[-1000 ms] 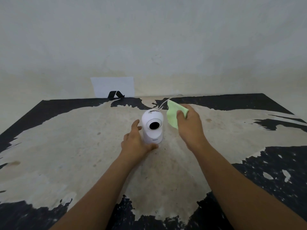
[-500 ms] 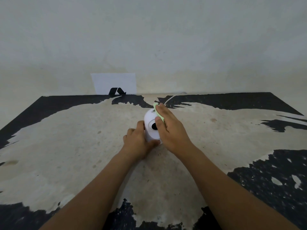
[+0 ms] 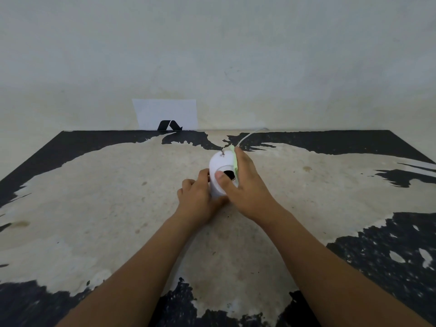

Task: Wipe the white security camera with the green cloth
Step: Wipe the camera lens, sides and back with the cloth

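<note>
Since a second ago the right hand (image 3: 247,185) has swung in from the right, fingers now flattening the green cloth (image 3: 234,161) against the white security camera (image 3: 218,172) at frame centre, whose base the left hand (image 3: 197,197) grips.

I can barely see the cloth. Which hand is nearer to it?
Right. The right hand presses the green cloth against the camera's side; the left hand grips the opposite side, lower down.

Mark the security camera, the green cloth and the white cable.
security camera (image 3: 218,162), head view, upper left of its white shell.
green cloth (image 3: 235,161), head view, edge showing beside the fingers.
white cable (image 3: 247,137), head view, mid-run behind the camera.
</note>
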A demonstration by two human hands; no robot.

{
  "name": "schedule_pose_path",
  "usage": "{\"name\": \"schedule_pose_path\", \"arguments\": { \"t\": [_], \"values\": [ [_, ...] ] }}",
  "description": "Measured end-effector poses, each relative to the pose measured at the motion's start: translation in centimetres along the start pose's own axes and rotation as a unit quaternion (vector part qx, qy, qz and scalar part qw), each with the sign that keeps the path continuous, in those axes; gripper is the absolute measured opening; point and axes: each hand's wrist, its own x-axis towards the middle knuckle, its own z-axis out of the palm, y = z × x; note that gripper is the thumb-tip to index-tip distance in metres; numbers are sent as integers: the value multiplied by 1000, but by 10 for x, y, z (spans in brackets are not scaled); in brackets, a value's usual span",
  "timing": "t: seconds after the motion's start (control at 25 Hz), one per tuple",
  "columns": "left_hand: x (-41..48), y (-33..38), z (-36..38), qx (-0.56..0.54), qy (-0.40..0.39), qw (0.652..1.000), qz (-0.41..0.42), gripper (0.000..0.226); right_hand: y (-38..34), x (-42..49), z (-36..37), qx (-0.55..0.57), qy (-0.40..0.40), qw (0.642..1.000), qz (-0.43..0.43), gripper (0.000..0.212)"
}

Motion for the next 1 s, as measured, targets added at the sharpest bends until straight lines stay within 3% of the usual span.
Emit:
{"name": "schedule_pose_path", "arguments": {
  "t": [0.12,0.28,0.4,0.48,0.6,0.76,1.0],
  "values": [
    [4,-2,3,34,-11,999,4,54,-9,-2,2,-147,0,986,-77,83],
    [3,1,2,37,4,999,3,51,-24,14,-1,-311,-26,944,-103,80],
    [2,-1,3,31,7,999,3,58,-31,30,-5,-313,-42,945,-88,74],
    [2,-4,3,19,-6,1000,-10,73,-33,38,-9,-250,-56,966,-36,72],
    [0,-2,2,2,-8,1000,-22,77,-28,34,-11,-152,-50,987,14,72],
    [-2,3,-1,0,-10,1000,-21,55,-25,14,-1,-261,5,963,-70,77],
    [3,6,-4,119,-29,992,-35,49,-40,23,6,-387,-48,913,-121,73]
  ]
}}
